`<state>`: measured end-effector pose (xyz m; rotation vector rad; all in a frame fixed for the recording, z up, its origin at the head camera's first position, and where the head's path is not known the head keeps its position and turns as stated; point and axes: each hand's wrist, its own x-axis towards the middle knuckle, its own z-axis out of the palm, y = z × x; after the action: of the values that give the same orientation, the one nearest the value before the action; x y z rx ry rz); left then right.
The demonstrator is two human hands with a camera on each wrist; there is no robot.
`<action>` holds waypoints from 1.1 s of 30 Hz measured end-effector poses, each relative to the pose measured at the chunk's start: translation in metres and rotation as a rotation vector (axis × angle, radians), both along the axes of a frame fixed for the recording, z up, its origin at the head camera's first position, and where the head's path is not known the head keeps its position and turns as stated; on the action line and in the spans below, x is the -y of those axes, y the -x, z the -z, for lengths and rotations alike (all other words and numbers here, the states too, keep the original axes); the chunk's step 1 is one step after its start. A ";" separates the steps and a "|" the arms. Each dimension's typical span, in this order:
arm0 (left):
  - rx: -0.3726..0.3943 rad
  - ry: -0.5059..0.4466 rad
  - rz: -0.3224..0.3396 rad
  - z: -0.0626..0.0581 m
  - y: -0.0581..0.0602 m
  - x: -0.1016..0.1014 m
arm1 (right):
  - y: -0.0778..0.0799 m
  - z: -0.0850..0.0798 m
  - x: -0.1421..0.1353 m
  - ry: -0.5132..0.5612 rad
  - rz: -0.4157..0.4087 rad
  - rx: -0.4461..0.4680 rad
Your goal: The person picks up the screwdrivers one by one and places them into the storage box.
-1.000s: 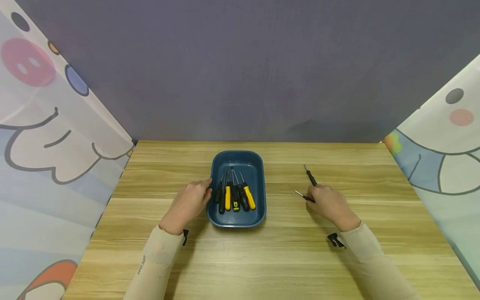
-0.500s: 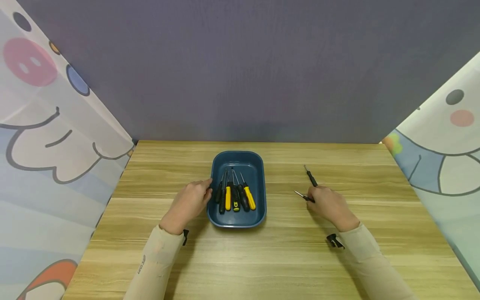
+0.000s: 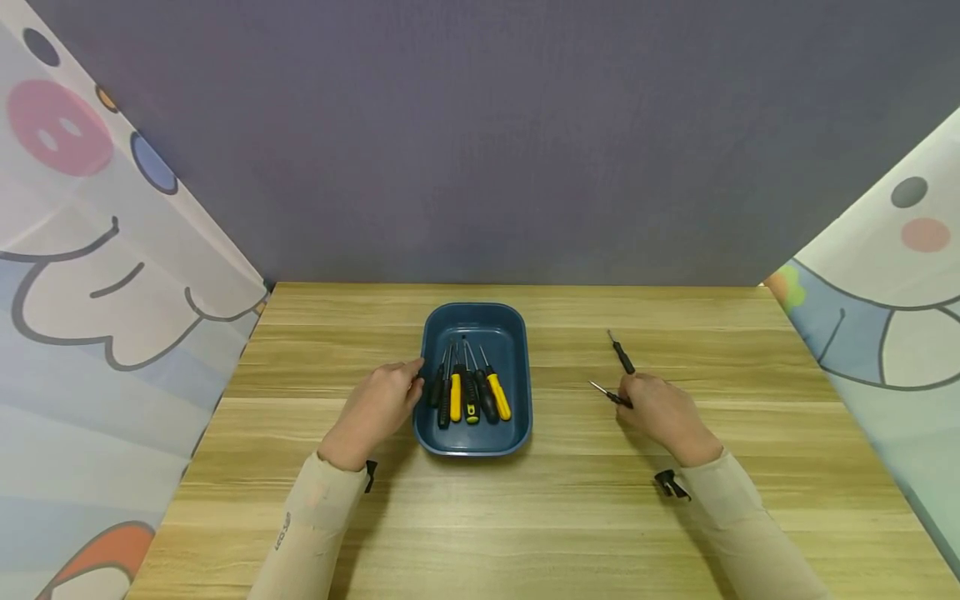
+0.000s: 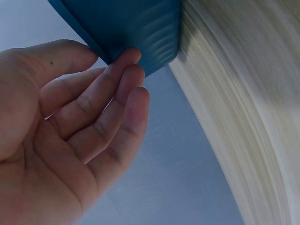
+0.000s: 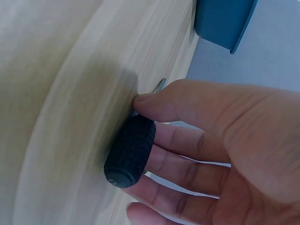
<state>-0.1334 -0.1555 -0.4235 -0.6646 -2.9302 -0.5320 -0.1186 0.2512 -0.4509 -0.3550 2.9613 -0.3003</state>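
Observation:
At the left side of a blue tray (image 3: 517, 333), my left hand (image 3: 378, 404) pinches the rim, thumb on top and fingertips against the outer wall (image 4: 150, 33). Inside the tray lie several screwdrivers, with black handles (image 3: 487, 400) and yellow handles (image 3: 498, 398). To the right, my right hand (image 3: 660, 408) holds a small screwdriver (image 3: 617, 398) low over the table, its thin metal tip towards the tray. In the right wrist view, thumb and fingers close around its black handle (image 5: 131, 152). Another black screwdriver (image 3: 622, 357) lies just beyond this hand.
The wood-grain table (image 3: 480, 533) ends at a grey back panel (image 3: 480, 167). Cartoon-printed sheets (image 3: 75, 333) flank it on both sides. A black clip (image 3: 670, 483) sits by the right cuff, and another dark piece (image 3: 371, 475) is by the left cuff.
My right hand's fingertips have shifted slightly to the right, and a bit more of the held screwdriver shows. The left hand and the tray stay in place.

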 end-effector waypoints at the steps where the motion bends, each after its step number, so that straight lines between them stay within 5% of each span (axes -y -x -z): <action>1: -0.001 0.001 0.000 0.000 0.000 0.000 | -0.001 0.000 0.000 0.003 0.005 0.003; 16: 0.004 0.003 -0.011 0.001 0.000 0.000 | -0.003 -0.003 0.002 0.034 0.028 0.035; 33: 0.013 0.014 -0.012 -0.001 0.000 -0.002 | 0.019 -0.043 0.053 0.094 -0.055 0.002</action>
<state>-0.1334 -0.1538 -0.4221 -0.6474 -2.9504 -0.5176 -0.1373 0.1981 -0.4079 -0.4456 2.9365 -0.4337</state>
